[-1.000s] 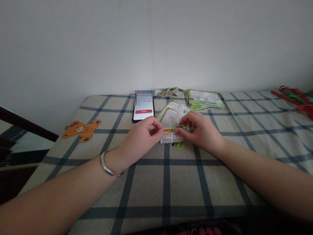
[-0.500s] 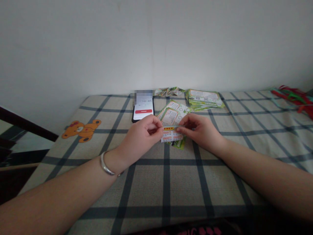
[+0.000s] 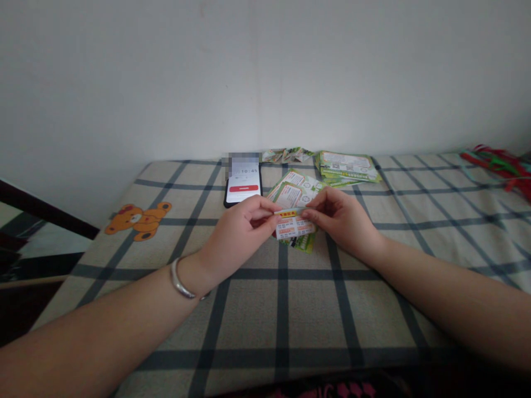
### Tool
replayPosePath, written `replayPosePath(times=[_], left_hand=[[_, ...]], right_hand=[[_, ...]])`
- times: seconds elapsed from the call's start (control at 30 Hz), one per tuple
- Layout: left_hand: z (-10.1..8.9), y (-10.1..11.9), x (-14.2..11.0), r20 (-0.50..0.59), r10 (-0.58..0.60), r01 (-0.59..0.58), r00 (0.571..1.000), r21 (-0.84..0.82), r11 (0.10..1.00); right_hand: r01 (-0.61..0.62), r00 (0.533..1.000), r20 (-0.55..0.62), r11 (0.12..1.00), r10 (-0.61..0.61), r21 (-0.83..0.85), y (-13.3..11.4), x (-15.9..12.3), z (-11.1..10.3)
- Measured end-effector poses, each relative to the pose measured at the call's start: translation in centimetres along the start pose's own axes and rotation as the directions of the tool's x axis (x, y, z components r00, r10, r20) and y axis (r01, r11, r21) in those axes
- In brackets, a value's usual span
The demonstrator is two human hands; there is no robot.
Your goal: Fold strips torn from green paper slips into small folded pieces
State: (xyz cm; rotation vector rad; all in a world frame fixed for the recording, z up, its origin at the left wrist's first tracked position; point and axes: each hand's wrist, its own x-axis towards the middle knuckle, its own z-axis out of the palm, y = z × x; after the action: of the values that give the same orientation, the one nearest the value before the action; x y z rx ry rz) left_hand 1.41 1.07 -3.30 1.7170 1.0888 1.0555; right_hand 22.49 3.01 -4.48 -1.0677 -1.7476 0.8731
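My left hand [image 3: 244,226] pinches the left edge of a small printed paper card [image 3: 295,226], white with a yellow band and orange headings. At its upper right corner my right hand [image 3: 342,218] grips the same card between thumb and fingers. The card's top edge looks folded over. Beneath and behind it, green-and-white printed cards [image 3: 298,188] lie overlapping on the checked tablecloth [image 3: 257,320]. The hands and held card hide part of them. A silver bangle [image 3: 180,279] circles my left wrist.
Behind my left hand lies a phone [image 3: 244,188] showing a timer. Folded paper pieces [image 3: 287,155] and a stack of green cards [image 3: 348,166] rest by the wall. Red and green strips [image 3: 504,168] lie at the far right. An orange bear picture [image 3: 139,221] is at the left.
The held card has shifted slightly up and to the right, and more of its printed face shows. My right thumb has moved along its top edge.
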Motion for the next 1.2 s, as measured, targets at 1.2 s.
replayPosePath(times=[1.2], left_hand=[[-0.69,-0.83,0.89,0.066,0.213,-0.213,0.975,0.564,0.798]], right_hand=[[0.115,0.991,0.108,0.903,-0.077,-0.414,-0.63,0.25,-0.43]])
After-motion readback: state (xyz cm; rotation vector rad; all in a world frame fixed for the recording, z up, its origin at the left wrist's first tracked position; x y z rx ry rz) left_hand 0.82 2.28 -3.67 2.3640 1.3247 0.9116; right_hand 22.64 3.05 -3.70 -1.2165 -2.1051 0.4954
